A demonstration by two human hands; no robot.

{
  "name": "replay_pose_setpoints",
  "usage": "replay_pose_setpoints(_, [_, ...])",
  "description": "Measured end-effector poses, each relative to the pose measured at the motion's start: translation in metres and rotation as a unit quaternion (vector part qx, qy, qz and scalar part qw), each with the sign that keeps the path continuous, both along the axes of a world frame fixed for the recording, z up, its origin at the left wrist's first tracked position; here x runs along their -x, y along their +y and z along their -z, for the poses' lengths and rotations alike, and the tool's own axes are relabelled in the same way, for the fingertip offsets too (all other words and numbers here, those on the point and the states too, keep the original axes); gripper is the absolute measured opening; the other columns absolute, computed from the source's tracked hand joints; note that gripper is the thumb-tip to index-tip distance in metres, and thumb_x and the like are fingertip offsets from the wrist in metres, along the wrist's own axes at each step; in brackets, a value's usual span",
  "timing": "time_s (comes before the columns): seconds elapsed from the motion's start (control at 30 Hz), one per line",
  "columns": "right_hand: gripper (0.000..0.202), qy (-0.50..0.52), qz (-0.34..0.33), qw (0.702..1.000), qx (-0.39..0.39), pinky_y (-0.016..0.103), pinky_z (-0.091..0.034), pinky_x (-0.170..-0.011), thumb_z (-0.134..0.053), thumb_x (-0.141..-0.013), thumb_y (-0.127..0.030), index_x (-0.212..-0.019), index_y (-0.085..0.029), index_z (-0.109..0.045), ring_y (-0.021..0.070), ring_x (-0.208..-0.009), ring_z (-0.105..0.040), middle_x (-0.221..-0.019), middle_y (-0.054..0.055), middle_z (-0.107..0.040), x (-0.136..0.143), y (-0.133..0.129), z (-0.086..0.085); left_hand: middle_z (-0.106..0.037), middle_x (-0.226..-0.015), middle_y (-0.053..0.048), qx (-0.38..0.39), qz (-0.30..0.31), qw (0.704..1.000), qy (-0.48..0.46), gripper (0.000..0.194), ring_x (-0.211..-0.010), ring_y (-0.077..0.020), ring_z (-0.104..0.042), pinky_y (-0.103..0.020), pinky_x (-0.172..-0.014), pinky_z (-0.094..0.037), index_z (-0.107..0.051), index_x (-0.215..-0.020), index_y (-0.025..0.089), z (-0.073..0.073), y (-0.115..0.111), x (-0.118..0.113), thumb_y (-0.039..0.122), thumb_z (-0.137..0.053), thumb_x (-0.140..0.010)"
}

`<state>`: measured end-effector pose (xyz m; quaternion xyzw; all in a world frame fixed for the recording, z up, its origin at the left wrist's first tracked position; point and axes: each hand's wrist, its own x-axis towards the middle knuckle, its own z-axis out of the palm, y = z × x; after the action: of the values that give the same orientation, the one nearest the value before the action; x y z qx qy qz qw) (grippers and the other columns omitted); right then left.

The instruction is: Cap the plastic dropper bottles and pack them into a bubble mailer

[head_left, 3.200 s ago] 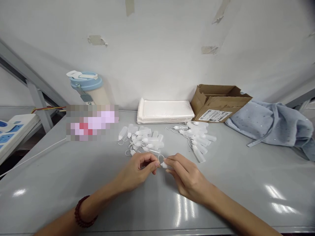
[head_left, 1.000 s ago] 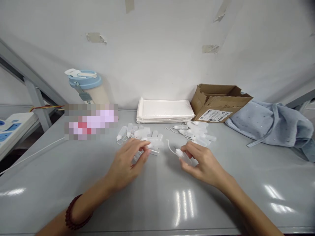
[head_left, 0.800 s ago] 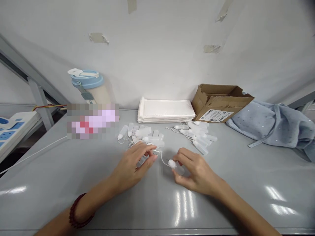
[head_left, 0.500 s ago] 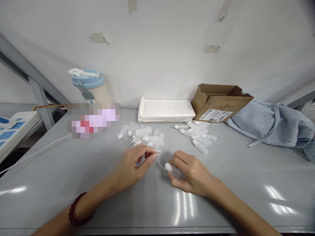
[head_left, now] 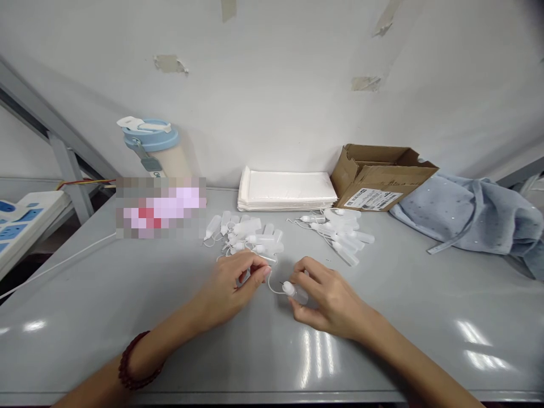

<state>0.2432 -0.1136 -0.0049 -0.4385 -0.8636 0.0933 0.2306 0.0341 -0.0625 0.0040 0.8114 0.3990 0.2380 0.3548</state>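
Observation:
In the head view, my right hand (head_left: 325, 294) is closed round a small translucent squeeze bottle (head_left: 300, 294). Its white cap faces left, and a thin dark needle tip sticks out of it. A thin white strap (head_left: 274, 288) curves from the cap to my left hand (head_left: 240, 283), whose thumb and forefinger pinch the strap's free end. What sits at that end is hidden by the fingertips. Just beyond my left hand lies a pile of similar needle-tip bottles (head_left: 247, 228). Another pile of such bottles (head_left: 343, 231) lies farther right.
A stack of flat white packets (head_left: 289, 187) rests against the wall. To its right stand an open cardboard box (head_left: 382, 175) and a blue-grey cloth (head_left: 459, 209). At the left are a tumbler with a blue lid (head_left: 155, 141), a blurred pink patch (head_left: 170, 209) and a power strip (head_left: 25, 226).
My right hand has brought the bottle slightly left, closer to my left hand. The strap between them bends more. My left hand has barely moved.

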Motion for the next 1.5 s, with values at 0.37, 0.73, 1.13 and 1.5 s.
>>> replay_pose_setpoints(0.37, [0.014, 0.043, 0.024, 0.996, 0.069, 0.023, -0.039, -0.045, -0.044, -0.089, -0.022, -0.101, -0.015, -0.044, 0.0126, -0.047, -0.048, -0.061, -0.002, -0.053, -0.0027, -0.0055, 0.0, -0.064, -0.071, 0.003, 0.102, 0.001, 0.994, -0.026, 0.02, -0.067, -0.0124, -0.055, -0.021, -0.059, -0.039, -0.062, -0.079, 0.02, -0.0086, -0.0012, -0.0013, 0.031, -0.047, -0.089])
replay_pose_setpoints(0.73, [0.015, 0.059, 0.018, 0.996, 0.072, 0.023, -0.034, -0.044, -0.042, -0.09, -0.024, -0.101, -0.015, -0.044, 0.0108, -0.044, -0.039, -0.056, -0.007, -0.042, -0.0009, -0.0061, -0.003, -0.062, -0.072, 0.003, 0.184, 0.01, 0.98, -0.073, 0.024, -0.068, -0.0121, -0.054, -0.022, -0.064, -0.041, -0.06, -0.076, 0.02, -0.0083, -0.0038, 0.0003, 0.036, -0.048, -0.09])
replay_pose_setpoints(1.13, [0.015, 0.056, 0.016, 0.996, 0.064, 0.022, -0.031, -0.042, -0.041, -0.09, -0.025, -0.102, -0.016, -0.044, 0.0103, -0.041, -0.037, -0.054, -0.007, -0.041, -0.0007, -0.0062, -0.0033, -0.059, -0.069, 0.002, 0.195, 0.007, 0.977, -0.089, 0.026, -0.061, -0.011, -0.048, -0.021, -0.058, -0.039, -0.059, -0.075, 0.019, -0.0085, -0.0024, -0.0003, 0.037, -0.048, -0.09])
replay_pose_setpoints(1.5, [0.016, 0.048, 0.015, 0.998, 0.032, 0.022, -0.032, -0.042, -0.04, -0.091, -0.025, -0.103, -0.016, -0.044, 0.0101, -0.04, -0.04, -0.057, -0.005, -0.049, -0.0013, -0.0076, -0.0028, -0.058, -0.068, 0.003, 0.191, -0.002, 0.977, -0.096, 0.026, -0.063, -0.0104, -0.049, -0.021, -0.06, -0.039, -0.058, -0.073, 0.018, -0.0076, -0.0032, -0.0021, 0.035, -0.048, -0.09])
